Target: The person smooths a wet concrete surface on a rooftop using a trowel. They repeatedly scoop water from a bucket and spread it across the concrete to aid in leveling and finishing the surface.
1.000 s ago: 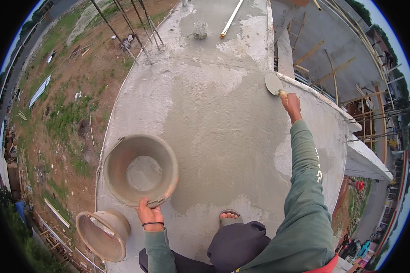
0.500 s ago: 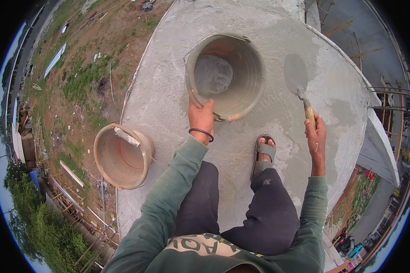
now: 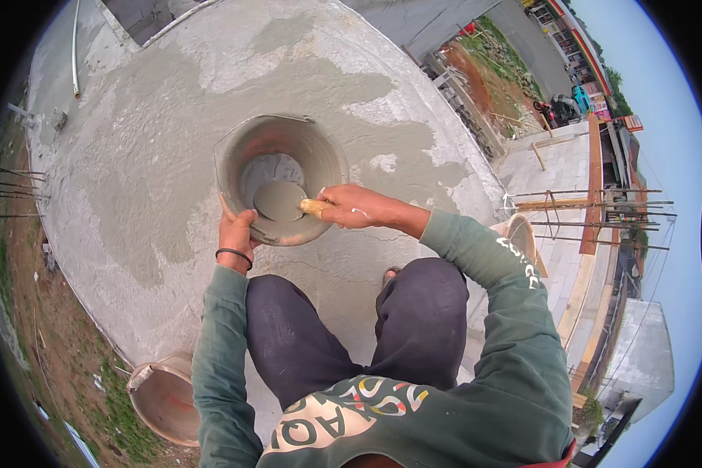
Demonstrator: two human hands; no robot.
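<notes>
My left hand (image 3: 238, 236) grips the near-left rim of a cement-smeared bucket (image 3: 325, 160), its thumb at the lip. The bucket is tilted so that its inside faces me, with grey wet cement mix (image 3: 267, 165) at the bottom. My right hand (image 3: 356, 207) is closed around the wooden handle of a trowel (image 3: 279, 202). The trowel's rounded blade is inside the bucket mouth, over the mix; whether it touches the mix I cannot tell. Around the bucket, patchy wet and dry cement coats the concrete slab (image 3: 156, 148).
A second bucket (image 3: 164, 394) lies tipped near the slab's left edge, beside lower grassy ground. Another pale bucket (image 3: 520, 236) is partly hidden behind my right arm. Rebar rods (image 3: 600, 204) jut out at the right. A thin pipe (image 3: 76, 51) lies at the far left.
My view has turned to the right. My right hand has brought the trowel from over the slab into the bucket. My left hand still grips the bucket's rim.
</notes>
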